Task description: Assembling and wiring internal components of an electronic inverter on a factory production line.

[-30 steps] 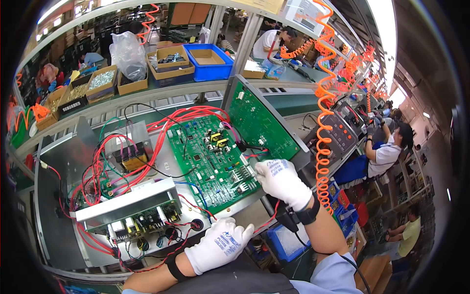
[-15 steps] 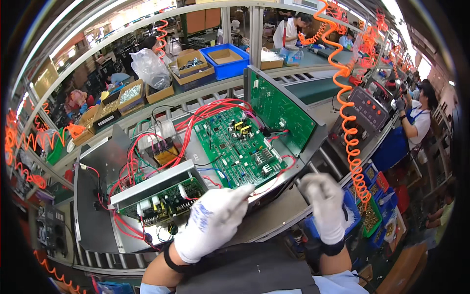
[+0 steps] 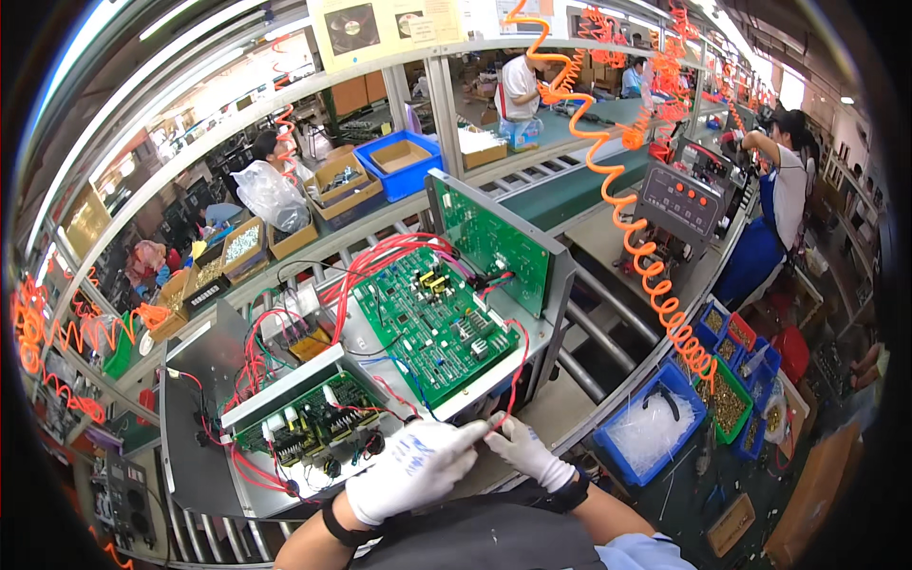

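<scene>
1. Roller track: runs beneath the work and carries the case.
2. Metal case: open, on the rollers; likely heavy and rigid. Take hold by the outer walls, clear of the wiring.
3. Circuit board: lies flat inside the case; likely stiff but fragile. Handle by the edges only.
4. Left hand: white glove, at the near edge of the case. Index finger extended, its tip meeting the right fingertips beside the wire; whether it grips the wire cannot be told.
5. Right hand: white glove, thumb and fingers pressed together, pinching the wire.
6. Red wire: located at the board's near right corner, looping down over the case edge to the fingertips. Should handle as light and flexible, perhaps slippery in smooth gloves. Hold by the insulation close to the free end; avoid strain at the board end.
</scene>
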`<state>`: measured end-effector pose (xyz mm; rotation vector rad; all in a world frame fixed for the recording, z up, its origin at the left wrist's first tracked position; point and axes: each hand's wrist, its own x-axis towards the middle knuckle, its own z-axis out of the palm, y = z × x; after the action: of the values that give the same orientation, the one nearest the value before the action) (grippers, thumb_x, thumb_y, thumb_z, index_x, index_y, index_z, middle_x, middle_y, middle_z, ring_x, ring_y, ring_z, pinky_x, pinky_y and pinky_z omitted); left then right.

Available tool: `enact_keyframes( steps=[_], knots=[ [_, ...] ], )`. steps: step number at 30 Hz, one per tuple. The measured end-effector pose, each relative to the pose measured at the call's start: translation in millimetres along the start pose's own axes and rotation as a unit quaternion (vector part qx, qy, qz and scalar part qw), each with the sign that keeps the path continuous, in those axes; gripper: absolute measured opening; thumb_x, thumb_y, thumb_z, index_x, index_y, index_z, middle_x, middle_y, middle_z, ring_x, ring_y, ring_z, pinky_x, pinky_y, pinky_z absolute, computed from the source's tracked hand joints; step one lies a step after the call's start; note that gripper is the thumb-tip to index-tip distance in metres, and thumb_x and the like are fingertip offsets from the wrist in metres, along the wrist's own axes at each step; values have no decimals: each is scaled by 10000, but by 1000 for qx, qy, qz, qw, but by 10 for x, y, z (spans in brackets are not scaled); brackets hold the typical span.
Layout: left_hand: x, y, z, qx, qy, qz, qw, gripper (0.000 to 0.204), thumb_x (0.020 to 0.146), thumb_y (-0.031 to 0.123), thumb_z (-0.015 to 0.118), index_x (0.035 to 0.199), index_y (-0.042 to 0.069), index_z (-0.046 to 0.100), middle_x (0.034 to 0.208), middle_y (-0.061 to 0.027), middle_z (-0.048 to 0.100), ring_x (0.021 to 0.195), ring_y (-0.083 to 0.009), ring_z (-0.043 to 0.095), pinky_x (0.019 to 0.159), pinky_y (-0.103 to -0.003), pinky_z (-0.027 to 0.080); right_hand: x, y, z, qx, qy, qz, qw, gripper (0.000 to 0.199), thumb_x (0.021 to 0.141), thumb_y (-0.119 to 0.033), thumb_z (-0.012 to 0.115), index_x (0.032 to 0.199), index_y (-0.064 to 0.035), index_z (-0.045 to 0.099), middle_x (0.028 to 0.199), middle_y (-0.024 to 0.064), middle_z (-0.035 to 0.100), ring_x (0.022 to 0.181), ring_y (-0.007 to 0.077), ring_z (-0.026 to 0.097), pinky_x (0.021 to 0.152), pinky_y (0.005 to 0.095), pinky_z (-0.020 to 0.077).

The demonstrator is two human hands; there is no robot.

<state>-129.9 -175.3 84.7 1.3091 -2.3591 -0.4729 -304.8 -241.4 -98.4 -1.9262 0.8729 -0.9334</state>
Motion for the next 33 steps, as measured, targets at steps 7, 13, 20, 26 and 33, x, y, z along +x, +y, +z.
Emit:
enact_keyframes(
  steps=[7, 13, 20, 26, 33],
  knots=[
    [81, -254, 516, -12, 20, 50, 998, 439, 824, 47, 550, 1263, 53, 549, 1180, -165, 615, 837, -329, 672, 690, -400, 547, 80, 120, 299, -264, -25, -30, 964, 274, 767, -272, 685, 932, -65, 616, 940, 156, 670, 849, 384, 632, 741, 488, 493],
    [54, -209, 378, 161, -31, -5, 987, 474, 860, 109, 538, 1332, 99, 498, 1193, -134, 601, 751, -294, 685, 521, -405, 538, -58, -290, -176, 184, 17, 148, 971, 194, 899, -200, 661, 1029, -57, 665, 821, 68, 666, 744, 145, 621, 668, 297, 493],
    [57, -174, 432, 194, -105, -52, 974, 96, 816, 89, 558, 906, 59, 544, 882, -149, 549, 689, -254, 641, 434, -412, 452, -146, -678, -1175, -69, -114, 102, 986, 188, 892, -144, 659, 1042, -32, 674, 800, 84, 671, 729, 157, 656, 665, 284, 507],
    [112, -164, 447, 111, 88, -170, 975, 186, 902, 94, 559, 1080, 43, 560, 722, -164, 614, 577, -297, 631, 441, -409, 456, -132, -621, -1426, 339, 182, 81, 919, 339, 863, -84, 685, 1168, 31, 594, 930, 82, 666, 822, 156, 638, 777, 283, 511],
    [212, -135, 384, -324, 180, -321, 871, 412, 988, 82, 443, 1368, -57, 366, 776, -97, 626, 527, -116, 581, 506, -244, 472, 140, -1030, -1352, 300, 45, -89, 949, 458, 871, -286, 714, 1113, 90, 617, 1075, 205, 660, 968, 254, 666, 877, 379, 521]
  ],
)
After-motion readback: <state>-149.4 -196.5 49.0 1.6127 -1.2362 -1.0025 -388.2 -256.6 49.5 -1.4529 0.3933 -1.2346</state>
